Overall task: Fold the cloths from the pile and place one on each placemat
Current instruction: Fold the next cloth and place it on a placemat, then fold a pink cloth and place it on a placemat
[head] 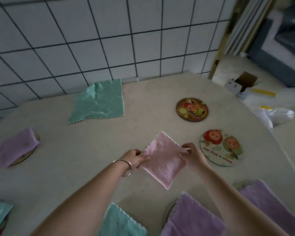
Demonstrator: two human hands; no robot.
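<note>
Two bare hands held a small folded pink terry cloth (pixel 162 160) just above the pale table (pixel 85 150). The left hand (pixel 134 158) pinched its left corner with curled fingers, and the right hand (pixel 191 155) pinched the right corner the same way; a silver bangle (pixel 126 167) sat on the left wrist. The cloth hung as a diamond, near the person and between both hands, just left of a round pale placemat printed with cartoon fruit faces (pixel 221 147). A second round placemat, dark-rimmed (pixel 192 109), lay farther back, also bare. One unfolded mint-green cloth (pixel 99 101) remained near the tiled wall (pixel 92 40). Folded lilac cloths (pixel 15 147) and (pixel 192 217) already covered other mats, and another mint cloth (pixel 121 222) lay at the near edge.

Judging from this, the risk was the fold slipping: only two corners were held, so the layers might fan open during the carry. The cloth might also land off-centre and hang over the mat's rim.
</note>
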